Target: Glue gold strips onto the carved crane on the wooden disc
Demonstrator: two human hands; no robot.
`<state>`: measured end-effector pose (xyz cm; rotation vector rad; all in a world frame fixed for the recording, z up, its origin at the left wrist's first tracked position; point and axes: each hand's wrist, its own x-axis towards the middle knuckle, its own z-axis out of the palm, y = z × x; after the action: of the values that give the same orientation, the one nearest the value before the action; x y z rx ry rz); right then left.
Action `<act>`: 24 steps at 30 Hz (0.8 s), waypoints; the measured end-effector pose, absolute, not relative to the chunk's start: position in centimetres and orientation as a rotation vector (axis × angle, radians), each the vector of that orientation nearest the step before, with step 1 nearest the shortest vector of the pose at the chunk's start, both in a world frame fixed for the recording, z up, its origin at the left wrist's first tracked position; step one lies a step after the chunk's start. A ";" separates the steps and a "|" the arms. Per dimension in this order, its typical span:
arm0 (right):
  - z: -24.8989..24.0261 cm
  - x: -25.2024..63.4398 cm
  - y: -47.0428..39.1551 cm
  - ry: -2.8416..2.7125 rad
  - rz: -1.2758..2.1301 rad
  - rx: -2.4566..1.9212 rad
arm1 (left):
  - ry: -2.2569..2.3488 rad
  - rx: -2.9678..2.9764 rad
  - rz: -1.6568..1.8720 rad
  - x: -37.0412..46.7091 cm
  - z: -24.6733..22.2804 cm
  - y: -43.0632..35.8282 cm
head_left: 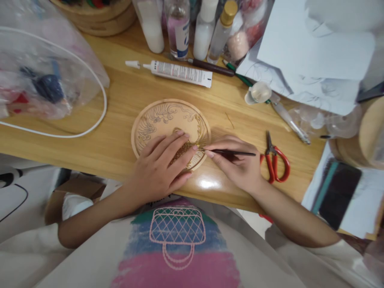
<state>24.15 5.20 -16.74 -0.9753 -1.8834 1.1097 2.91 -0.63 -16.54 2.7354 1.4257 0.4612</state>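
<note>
A round, pale wooden plaque (153, 115) with a raised rim lies near the table's front edge, with dark wave-like lines drawn on its face. Gold wirework (180, 155) covers part of the plaque, and loose strands fan out at its right side. My left hand (163, 162) rests flat over the plaque with fingers spread, hiding much of the wirework. Between the thumb and fingers of my right hand (237, 162) is a slim black tool (232, 152), held almost level. Its tip is at the wire strands by my left fingertips; its exact kind is unclear.
Red-handled pliers (274, 158) lie right of my right hand. Behind the plaque are a white glue tube (181, 73), a dark-handled tool (211, 67) and several bottles (177, 30). A plastic bag (45, 80) and white cable (103, 106) are left; papers (318, 44) and a phone (339, 194) right.
</note>
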 end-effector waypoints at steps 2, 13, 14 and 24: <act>-16.8 24.1 5.2 -1.883 1.111 -0.972 | 1.421 2.738 0.463 2.9 -16.5 -0.6; -16.7 24.1 5.2 -1.891 1.129 -0.982 | 1.432 2.743 0.456 2.9 -16.6 -0.7; -16.7 24.1 5.2 -1.893 1.131 -0.981 | 1.434 2.741 0.454 2.8 -16.6 -0.7; -16.7 24.1 5.2 -1.893 1.119 -0.997 | 1.423 2.731 0.457 2.8 -16.6 -0.7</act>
<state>24.06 5.20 -16.71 -0.9970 -1.8934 1.1191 2.77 -0.71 -16.60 2.7310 1.4228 0.4566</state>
